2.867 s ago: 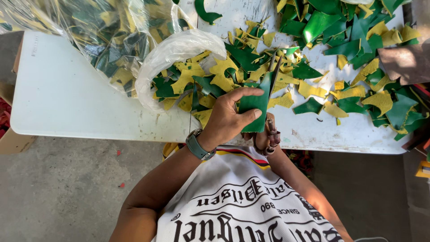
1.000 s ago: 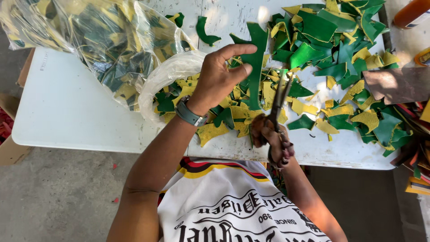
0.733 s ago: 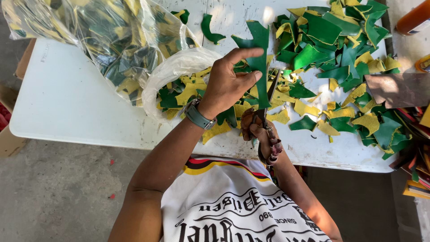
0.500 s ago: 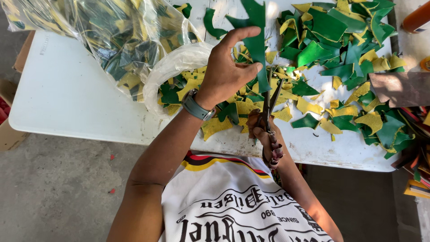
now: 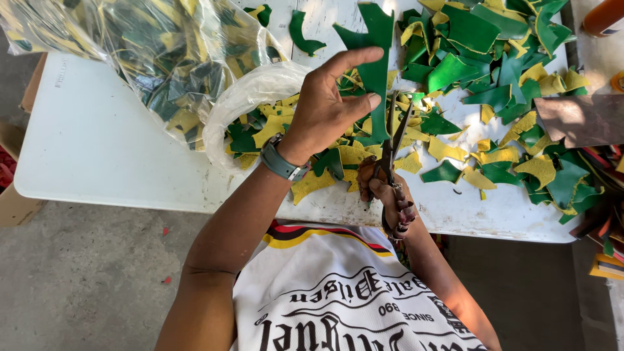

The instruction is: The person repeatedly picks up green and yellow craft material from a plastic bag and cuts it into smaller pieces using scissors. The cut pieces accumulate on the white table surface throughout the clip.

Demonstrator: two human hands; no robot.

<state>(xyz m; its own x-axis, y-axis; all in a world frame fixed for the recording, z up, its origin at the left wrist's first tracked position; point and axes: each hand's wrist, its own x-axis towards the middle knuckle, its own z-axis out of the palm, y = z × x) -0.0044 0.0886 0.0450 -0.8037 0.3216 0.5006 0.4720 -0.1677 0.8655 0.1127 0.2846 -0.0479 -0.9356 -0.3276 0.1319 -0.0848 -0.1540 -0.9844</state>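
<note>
My left hand [image 5: 328, 110] pinches a flat green piece of sheet material with a notched, cross-like outline [image 5: 372, 58], thumb on the near face and fingers spread behind it. The piece is raised above the white worktop [image 5: 97, 149] and stands roughly upright, extending toward 12 o'clock from the hand. A grey wristwatch [image 5: 281, 162] sits on the left wrist.

My right hand [image 5: 388, 195] is clenched through the handles of a pair of dark metal scissors [image 5: 394, 140]. The blades point toward 12 o'clock and are slightly parted, with their tips at the lower right edge of the green piece. The right hand lies at 5 o'clock from the left hand, just beside the near edge of the worktop.

At 9 to 10 o'clock from the left hand, a clear plastic bag filled with green and yellow offcuts [image 5: 156, 58] rests on the worktop, its rolled mouth open toward the hands. At 2 to 3 o'clock, a loose heap of green and yellow scraps [image 5: 507, 97] covers the worktop. A small curved green offcut [image 5: 302, 36] lies apart at 12 o'clock. At 3 o'clock, another person's hand [image 5: 578, 120] rests on the scraps. Below the worktop, a grey concrete floor [image 5: 84, 279] is visible at 7 o'clock.
</note>
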